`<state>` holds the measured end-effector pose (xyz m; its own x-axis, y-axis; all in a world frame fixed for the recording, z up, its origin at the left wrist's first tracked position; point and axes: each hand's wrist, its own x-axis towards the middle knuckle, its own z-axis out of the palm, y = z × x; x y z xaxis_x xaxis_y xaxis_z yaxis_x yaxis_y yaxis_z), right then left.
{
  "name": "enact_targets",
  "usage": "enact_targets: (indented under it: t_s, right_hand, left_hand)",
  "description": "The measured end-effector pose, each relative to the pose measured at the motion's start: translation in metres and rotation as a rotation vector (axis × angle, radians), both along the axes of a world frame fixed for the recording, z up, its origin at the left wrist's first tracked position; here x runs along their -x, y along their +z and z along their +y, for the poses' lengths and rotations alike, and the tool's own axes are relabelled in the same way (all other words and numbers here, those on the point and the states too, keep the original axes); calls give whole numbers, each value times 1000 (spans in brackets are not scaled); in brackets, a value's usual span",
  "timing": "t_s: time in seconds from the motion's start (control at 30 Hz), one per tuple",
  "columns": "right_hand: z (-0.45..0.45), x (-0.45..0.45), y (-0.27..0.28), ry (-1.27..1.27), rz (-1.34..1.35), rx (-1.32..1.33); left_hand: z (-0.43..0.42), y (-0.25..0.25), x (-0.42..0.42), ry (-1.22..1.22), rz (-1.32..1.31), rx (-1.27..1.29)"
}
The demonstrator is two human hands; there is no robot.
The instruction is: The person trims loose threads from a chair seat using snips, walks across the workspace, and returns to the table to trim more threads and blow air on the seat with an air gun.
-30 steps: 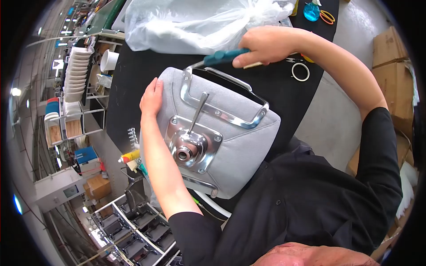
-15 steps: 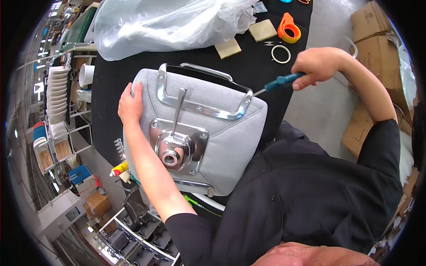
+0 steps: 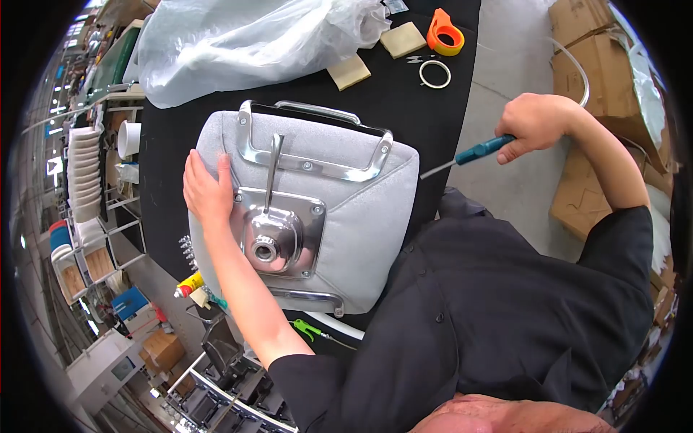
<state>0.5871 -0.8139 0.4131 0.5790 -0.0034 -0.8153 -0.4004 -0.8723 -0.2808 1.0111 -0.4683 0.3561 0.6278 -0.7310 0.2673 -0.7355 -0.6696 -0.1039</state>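
A grey upholstered chair seat (image 3: 361,238) lies underside up. A shiny metal plate with a central hub (image 3: 265,249) and a lever (image 3: 274,169) sits on it. Along the seat's far side is a chrome U-shaped bracket (image 3: 310,167) with visible screws. My left hand (image 3: 208,189) rests on the seat's left edge, fingers stretched out and thumb apart. In my right hand (image 3: 538,123) is a screwdriver (image 3: 480,150) with a teal handle, fingers wrapped round it. Its metal tip points at the seat's right edge, apart from the bracket.
Plastic wrapping (image 3: 245,50), foam pads (image 3: 403,40), an orange tape dispenser (image 3: 445,32) and a white tape ring (image 3: 434,74) lie on the black tabletop (image 3: 404,108). Near the front are a green air gun (image 3: 307,330) and a yellow can (image 3: 189,283). Cardboard boxes (image 3: 595,79) stand right.
My right hand has drawn the screwdriver away from the bracket's right corner, rightward and down. The whole view has shifted a little, and my left hand stays on the seat.
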Motion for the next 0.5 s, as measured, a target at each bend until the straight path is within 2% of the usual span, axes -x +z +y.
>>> enact_targets:
  t_s: [0.07, 0.2, 0.3, 0.37, 0.4, 0.47, 0.5]
  right_hand:
    - [-1, 1, -1, 48, -129, 105]
    - [7, -5, 8, 34, -159, 82]
    - [1, -12, 5, 73, -286, 105]
    - [9, -23, 12, -33, -234, -76]
    - [11, -36, 16, -9, -253, -77]
    - [21, -59, 23, -114, -532, 102]
    - [27, -71, 24, -46, -594, 72]
  left_hand:
    - [12, 1, 4, -24, 6, 6]
    - [33, 8, 13, -29, 31, 14]
    - [51, 8, 20, -11, 3, 32]
    - [64, 3, 18, 5, -15, 53]
    - [68, 3, 18, 4, -20, 68]
    - [71, 2, 16, 27, -2, 65]
    - [69, 0, 12, 46, 15, 66]
